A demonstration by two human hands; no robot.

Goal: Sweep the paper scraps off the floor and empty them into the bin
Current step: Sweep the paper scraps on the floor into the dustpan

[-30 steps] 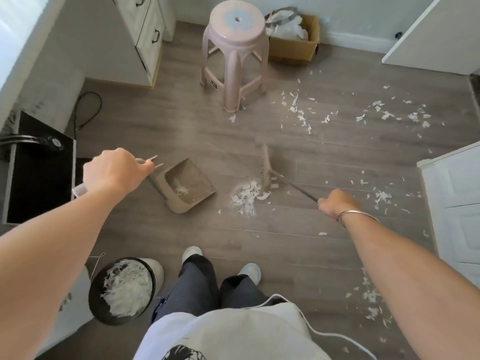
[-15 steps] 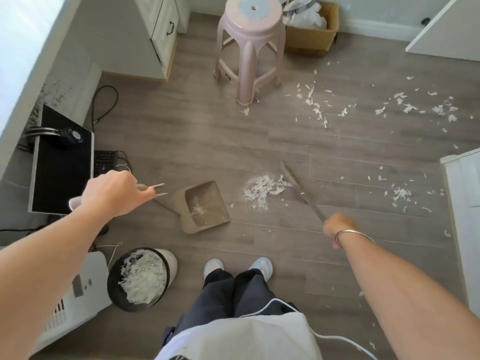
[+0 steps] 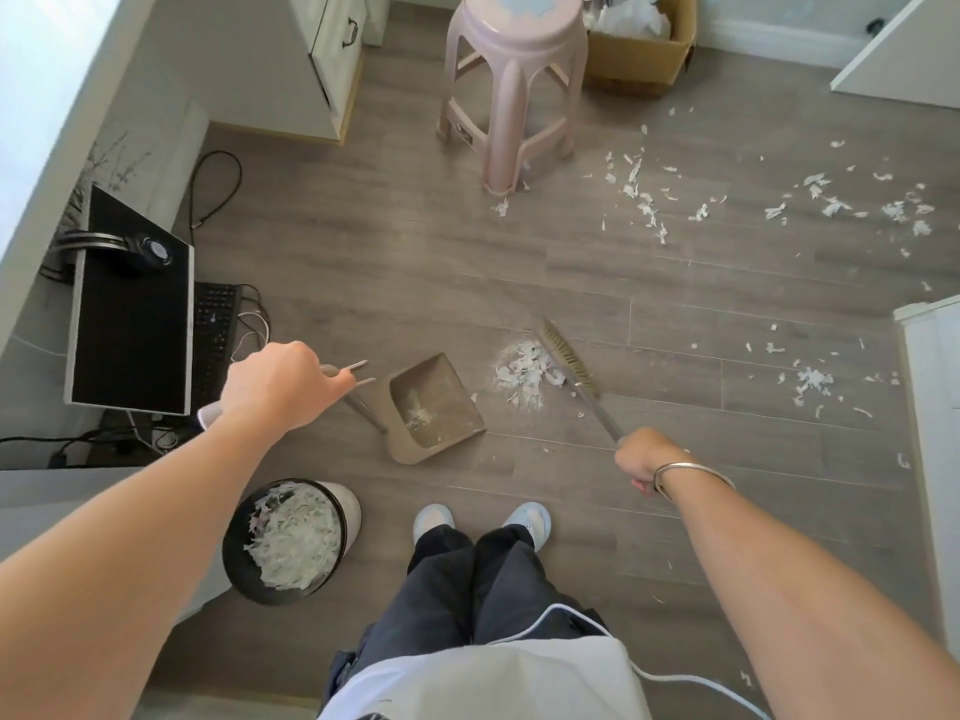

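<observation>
White paper scraps [image 3: 524,374] sit heaped on the grey floor [image 3: 415,262], just beside the brush head of the broom [image 3: 569,358] and a short way off the mouth of the tan dustpan [image 3: 434,407]. The left hand [image 3: 278,381] is clenched around the dustpan's long handle; the right hand [image 3: 641,459] is fisted on the broom's shaft. A few bits already lie in the pan. The bin [image 3: 291,540], near the person's feet, looks close to full. I'd worry about a brisk stroke: light paper could fan past the pan's sides or slip under its lip if it isn't pressed flat. More scraps lie scattered well apart to the right, and tipping into that heaped bin may spill some over the rim.
</observation>
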